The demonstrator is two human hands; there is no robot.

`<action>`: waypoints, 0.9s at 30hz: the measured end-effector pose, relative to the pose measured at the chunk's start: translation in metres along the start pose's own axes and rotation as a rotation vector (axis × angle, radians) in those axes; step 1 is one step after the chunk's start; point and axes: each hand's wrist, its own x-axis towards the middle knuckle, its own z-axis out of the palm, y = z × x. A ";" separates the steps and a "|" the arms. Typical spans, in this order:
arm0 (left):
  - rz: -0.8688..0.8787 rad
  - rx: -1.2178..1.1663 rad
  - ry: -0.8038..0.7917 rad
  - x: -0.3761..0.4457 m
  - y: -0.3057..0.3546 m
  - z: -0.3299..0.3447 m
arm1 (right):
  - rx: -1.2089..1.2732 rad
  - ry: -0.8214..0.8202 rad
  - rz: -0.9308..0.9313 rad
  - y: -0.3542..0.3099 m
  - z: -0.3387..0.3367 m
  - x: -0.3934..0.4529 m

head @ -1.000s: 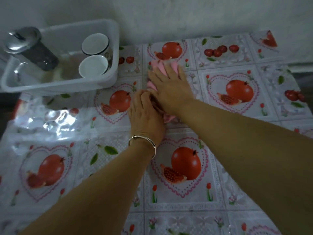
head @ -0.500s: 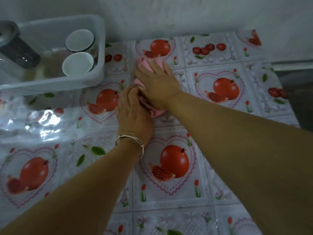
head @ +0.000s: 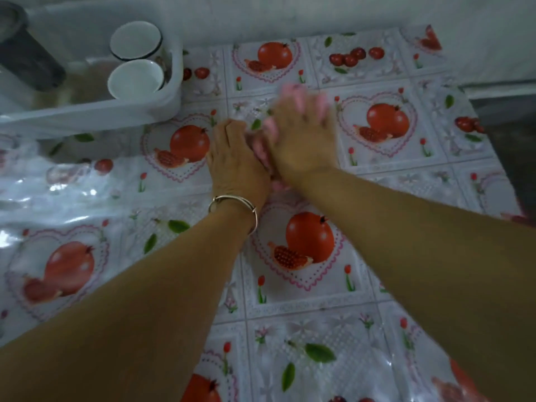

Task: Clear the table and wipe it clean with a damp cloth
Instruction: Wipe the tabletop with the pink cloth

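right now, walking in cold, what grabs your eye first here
Two bare forearms reach to the table's middle, where the right hand presses flat on a pink cloth and the left hand, with a bangle at its wrist, rests beside it. The loud pomegranate-print tablecloth covers everything. At far left sits a white plastic tub holding two white cups.

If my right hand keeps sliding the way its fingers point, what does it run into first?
Probably nothing soon. The right hand, flat on the pink cloth, points up the tablecloth toward the wall. Only printed pomegranates lie ahead, though blur makes its heading uncertain.
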 end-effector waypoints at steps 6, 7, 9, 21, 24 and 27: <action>-0.013 -0.161 -0.047 0.000 -0.011 -0.004 | 0.005 -0.007 -0.152 0.034 -0.003 -0.016; -0.027 -0.175 -0.077 0.001 -0.010 -0.009 | -0.021 0.011 -0.042 0.047 -0.002 -0.021; -0.036 -0.167 -0.139 0.001 -0.013 -0.021 | -0.020 -0.024 0.183 0.053 -0.003 -0.026; -0.022 0.402 -0.075 -0.042 -0.136 -0.127 | 0.030 -0.102 -0.380 -0.148 0.022 -0.067; -0.004 0.439 -0.081 -0.050 -0.151 -0.135 | 0.012 -0.068 -0.383 -0.126 0.017 -0.060; -0.012 0.415 -0.086 -0.053 -0.154 -0.133 | 0.008 -0.038 -0.038 -0.115 0.017 -0.051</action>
